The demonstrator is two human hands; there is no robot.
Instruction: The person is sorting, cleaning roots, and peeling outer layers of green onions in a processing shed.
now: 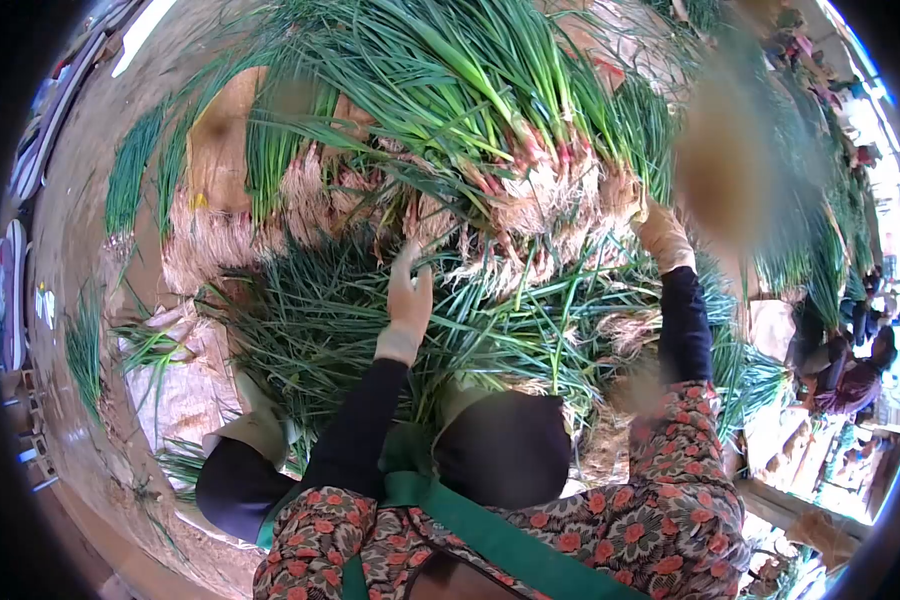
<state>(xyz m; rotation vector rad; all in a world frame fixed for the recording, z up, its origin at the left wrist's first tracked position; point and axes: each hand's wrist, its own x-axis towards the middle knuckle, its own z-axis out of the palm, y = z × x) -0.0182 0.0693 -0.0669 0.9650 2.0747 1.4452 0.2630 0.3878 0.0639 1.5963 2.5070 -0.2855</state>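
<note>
- Setting: open-air dirt ground (90,230), sacks spread under heaps of green onions; other people sit at about 3 o'clock by the frame edge; fisheye view, so angles are approximate.
- Green onion pile (450,120): roots toward centre, leaves fanning toward 12 o'clock; long axis roughly 6-to-12.
- Left hand (408,300): gloved, fingers spread and loose, resting on loose leaves (310,320); the root ends lie just beyond it at 12 o'clock.
- Right hand (663,235): gloved, at 2 o'clock from the left, touching the root mass at the pile's edge; whether it is grasping, I cannot tell.
- Right hand seems nearer the roots.
</note>
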